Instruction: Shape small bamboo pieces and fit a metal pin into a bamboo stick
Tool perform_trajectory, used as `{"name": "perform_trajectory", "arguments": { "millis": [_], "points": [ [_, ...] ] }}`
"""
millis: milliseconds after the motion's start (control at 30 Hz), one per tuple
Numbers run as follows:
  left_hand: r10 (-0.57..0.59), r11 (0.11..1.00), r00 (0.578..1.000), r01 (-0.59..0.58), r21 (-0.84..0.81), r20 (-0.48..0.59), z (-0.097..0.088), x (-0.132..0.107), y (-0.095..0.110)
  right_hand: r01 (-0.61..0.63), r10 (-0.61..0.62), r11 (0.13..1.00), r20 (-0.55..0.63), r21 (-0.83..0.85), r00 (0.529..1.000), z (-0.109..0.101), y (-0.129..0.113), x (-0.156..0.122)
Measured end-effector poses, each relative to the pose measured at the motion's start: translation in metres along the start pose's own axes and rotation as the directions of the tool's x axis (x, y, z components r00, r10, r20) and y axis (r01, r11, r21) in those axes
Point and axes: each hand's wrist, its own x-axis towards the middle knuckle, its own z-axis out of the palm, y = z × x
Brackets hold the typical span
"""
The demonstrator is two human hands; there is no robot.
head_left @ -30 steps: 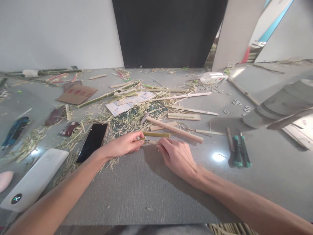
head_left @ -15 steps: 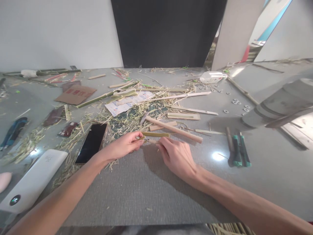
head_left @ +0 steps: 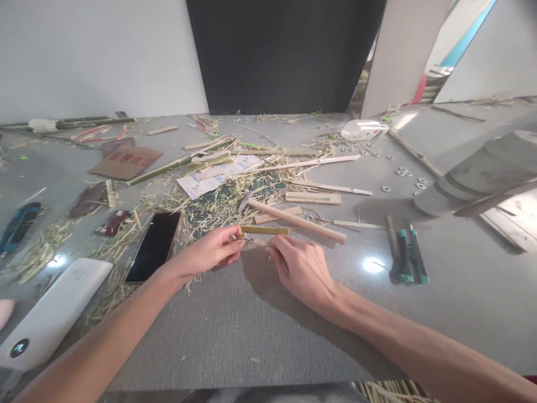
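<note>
My left hand (head_left: pixel 218 246) is closed in a pinch on a small yellow-green bamboo piece (head_left: pixel 242 237), mostly hidden by the fingers. My right hand (head_left: pixel 300 263) is wrapped round a thin tool with a pale wooden handle (head_left: pixel 260 243). Its narrow metal tip (head_left: pixel 249 240) points left and meets or nearly meets the piece; the exact contact is too small to tell. Just beyond the fingertips lies a flat bamboo strip (head_left: pixel 266 230). A hammer (head_left: pixel 297 219) with a wooden handle rests behind my right hand, head to the left.
Shavings (head_left: pixel 210 210) and bamboo strips (head_left: pixel 310 163) litter the middle. Left are a phone (head_left: pixel 154 246), a white power bank (head_left: pixel 54 313) and a blue-black tool (head_left: pixel 20 226). On the right are green-handled tools (head_left: pixel 405 257), small rings (head_left: pixel 403 172) and a large grey cylinder (head_left: pixel 474 176).
The camera view has shifted slightly, so the table's objects appear a little further left. Both hands keep nearly the same pose and hold; the tool's metal tip shows slightly more clearly.
</note>
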Motion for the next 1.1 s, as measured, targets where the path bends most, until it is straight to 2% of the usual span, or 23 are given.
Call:
{"name": "perform_trajectory", "arguments": {
  "millis": [267, 1100],
  "points": [
    [-0.043, 0.998, 0.999, 0.043, -0.044, -0.004, 0.0028, -0.0005, 0.0023, 0.011, -0.011, 1.000, -0.023, 0.004, 1.000, 0.0007, 0.0000, -0.0005],
    [-0.034, 0.999, 0.999, 0.033, -0.026, -0.028, 0.0028, 0.0004, 0.0011, 0.012, -0.010, 1.000, -0.084, 0.022, 0.996, 0.0030, -0.0013, 0.0000]
  ]
}}
